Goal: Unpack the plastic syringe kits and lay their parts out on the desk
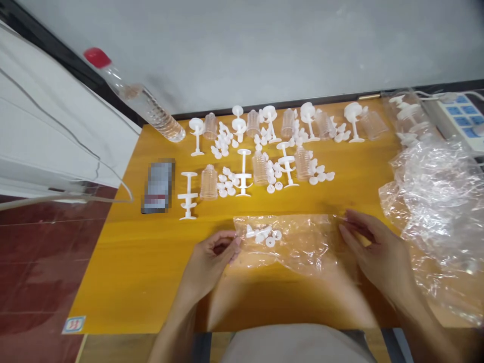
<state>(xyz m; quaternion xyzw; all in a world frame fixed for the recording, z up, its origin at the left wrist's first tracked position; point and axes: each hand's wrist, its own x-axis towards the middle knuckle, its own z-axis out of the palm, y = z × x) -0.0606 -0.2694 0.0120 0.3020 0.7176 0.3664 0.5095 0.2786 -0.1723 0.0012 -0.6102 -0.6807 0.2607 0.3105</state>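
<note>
A clear plastic bag [302, 247] lies stretched sideways over the near part of the table. Several small white plastic parts [269, 241] sit inside its left half. My left hand [212, 257] is closed on the left end of the bag, thumb against fingers. At the opposite end, my right hand [372, 242] grips the bag's upper right corner between fingertips. Beyond the bag stand and lie rows of white plungers [244, 174], clear ribbed syringe-like barrels [209, 182] and little heaps of small white caps [226, 182].
A phone-like rectangle [158, 186], blurred out, lies on the table [132, 272] at left. Behind it a water bottle [139, 101] with a red cap stands by the wall. Crumpled clear bags [442, 201] cover the right side, near a power strip [461, 118].
</note>
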